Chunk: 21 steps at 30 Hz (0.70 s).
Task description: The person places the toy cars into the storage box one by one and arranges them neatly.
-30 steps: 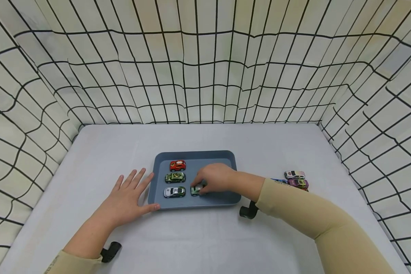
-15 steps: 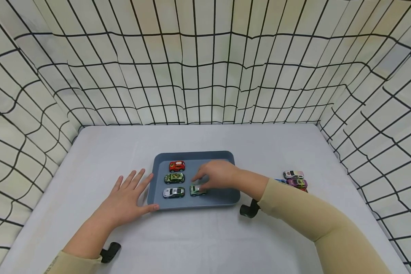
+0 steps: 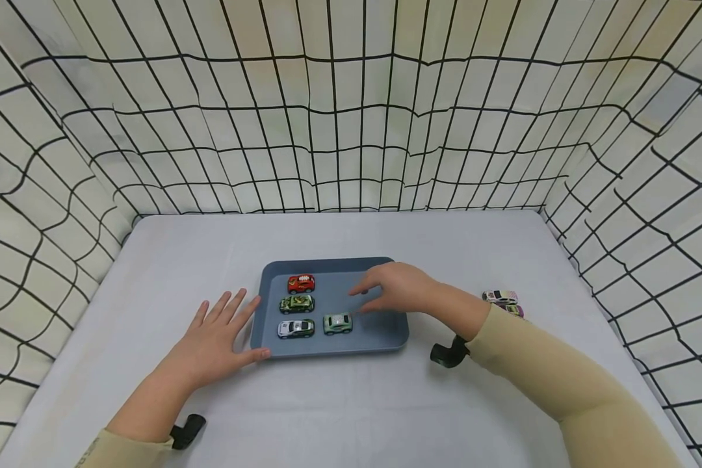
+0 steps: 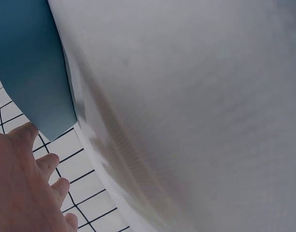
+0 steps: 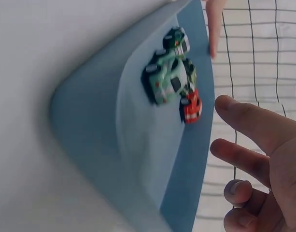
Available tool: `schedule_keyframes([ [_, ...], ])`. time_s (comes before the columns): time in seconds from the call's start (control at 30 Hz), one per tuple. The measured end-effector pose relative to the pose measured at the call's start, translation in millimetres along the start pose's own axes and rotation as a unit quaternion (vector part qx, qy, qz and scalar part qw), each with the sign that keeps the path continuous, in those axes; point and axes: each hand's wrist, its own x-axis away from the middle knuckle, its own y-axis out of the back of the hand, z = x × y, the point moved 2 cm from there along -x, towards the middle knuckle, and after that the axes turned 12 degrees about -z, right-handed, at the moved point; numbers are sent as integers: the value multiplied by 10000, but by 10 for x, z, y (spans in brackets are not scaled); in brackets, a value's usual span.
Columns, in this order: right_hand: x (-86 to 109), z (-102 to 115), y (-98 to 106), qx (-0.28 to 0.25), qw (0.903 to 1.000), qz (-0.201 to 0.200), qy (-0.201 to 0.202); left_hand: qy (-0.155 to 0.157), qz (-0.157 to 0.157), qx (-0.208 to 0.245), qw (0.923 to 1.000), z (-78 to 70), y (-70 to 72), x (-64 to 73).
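My left hand (image 3: 210,344) lies with spread fingers at the left rim of a blue-grey tray (image 3: 380,338), its thumb touching the near left corner. My right hand (image 3: 400,288) hovers over the tray's right part, thumb and fingers apart, holding nothing. In the tray stand a red toy car (image 3: 301,283), a green camouflage toy car (image 3: 296,304) and a white-and-black toy car (image 3: 296,329) in a left column. A pale green toy car (image 3: 337,323) stands right of the white-and-black one. In the right wrist view, the right hand (image 5: 263,159) is apart from the cars.
Right of the tray, partly behind the right forearm, are a white toy car (image 3: 500,297) and a purple toy car (image 3: 513,310). A white cloth covers the table (image 3: 339,403). Black-gridded white walls (image 3: 351,130) enclose its back and sides.
My right hand has let go of the pale green toy car, lifted off and moved right. That car now shows fully in the tray. The left hand has stayed in place.
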Motion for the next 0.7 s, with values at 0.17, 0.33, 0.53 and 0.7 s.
schedule_keyframes([
  [0.17,209,-196,123,-88,9996,-171,-224,10,-14,1,10000,-9,8,7],
  [0.33,480,-463,216,-57,9981,-260,-555,-12,-68,23,10000,-23,20,9],
  [0.53,863,-812,315,-65,9927,-216,-1187,32,28,-24,10000,-16,21,10],
  [0.7,1163,-1052,397,47,9891,-153,-1465,29,9,0,10000,-23,30,9],
])
